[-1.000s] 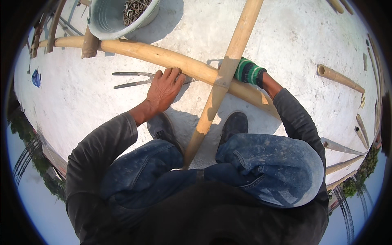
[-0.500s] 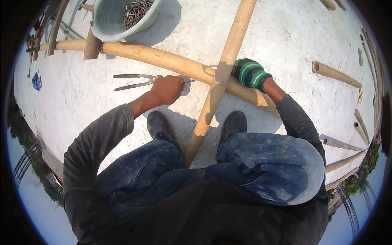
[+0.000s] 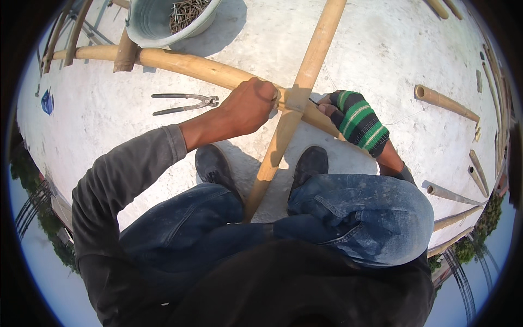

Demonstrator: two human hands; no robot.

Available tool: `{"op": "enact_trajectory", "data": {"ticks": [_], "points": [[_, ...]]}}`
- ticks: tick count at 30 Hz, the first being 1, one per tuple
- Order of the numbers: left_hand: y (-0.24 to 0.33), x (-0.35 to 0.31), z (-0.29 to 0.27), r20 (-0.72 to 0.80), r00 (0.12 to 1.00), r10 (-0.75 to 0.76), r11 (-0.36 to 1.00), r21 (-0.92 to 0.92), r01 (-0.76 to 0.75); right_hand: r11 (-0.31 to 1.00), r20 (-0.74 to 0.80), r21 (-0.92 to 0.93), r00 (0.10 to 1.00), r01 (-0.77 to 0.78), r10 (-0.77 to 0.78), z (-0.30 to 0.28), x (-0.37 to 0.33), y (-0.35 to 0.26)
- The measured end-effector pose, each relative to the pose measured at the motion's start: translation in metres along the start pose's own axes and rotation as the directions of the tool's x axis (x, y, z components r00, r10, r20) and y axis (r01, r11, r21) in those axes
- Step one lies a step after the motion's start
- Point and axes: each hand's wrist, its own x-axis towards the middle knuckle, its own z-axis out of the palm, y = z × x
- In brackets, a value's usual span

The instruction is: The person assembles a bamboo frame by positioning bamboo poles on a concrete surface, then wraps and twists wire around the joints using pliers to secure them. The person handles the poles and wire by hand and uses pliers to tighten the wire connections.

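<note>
Two bamboo poles cross in front of me: a long one (image 3: 318, 46) running away between my feet, lying over a crosswise one (image 3: 185, 65). Just left of the crossing, my bare left hand (image 3: 242, 109) is closed in a fist against the crosswise pole; whatever it grips is hidden. On the other side, my right hand (image 3: 357, 120), in a green and black striped fingerless glove, pinches the end of a thin dark strip (image 3: 313, 102) that comes from the joint. Pincers (image 3: 209, 101) with dark handles lie on the floor beside my left wrist.
A grey bucket (image 3: 150, 35) holding many nails (image 3: 186, 15) stands beyond the crosswise pole. A short bamboo piece (image 3: 447, 102) lies at right, with more poles along the right rim. A thin wire (image 3: 406, 118) and a blue scrap (image 3: 47, 102) are on the pale floor.
My left hand has moved up and right onto the crosswise pole, away from the pincers. The right hand has drawn back from behind the crossing, bringing the dark strip's end into sight.
</note>
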Motion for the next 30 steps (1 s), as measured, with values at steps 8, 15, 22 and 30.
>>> {"op": "enact_trajectory", "data": {"ticks": [8, 15, 22, 30], "points": [[0.015, -0.003, 0.035, -0.126, 0.987, -0.096, 0.866, -0.500, 0.021, 0.993, -0.069, 0.043, 0.991, -0.109, 0.112, 0.010, -0.010, 0.007], [0.014, -0.009, 0.065, -0.482, 0.871, -0.099, 0.851, -0.495, -0.177, 0.983, -0.202, 0.167, 0.973, -0.076, 0.109, 0.034, -0.005, 0.019], [0.018, -0.001, 0.061, -0.411, 0.908, -0.085, 0.814, -0.554, -0.174, 0.966, -0.161, 0.253, 0.982, -0.058, 0.101, 0.051, 0.000, 0.017], [0.005, 0.014, 0.082, -0.387, 0.921, 0.036, 0.782, -0.564, -0.267, 0.823, -0.052, 0.543, 0.972, -0.167, 0.231, 0.038, -0.017, -0.008]]}}
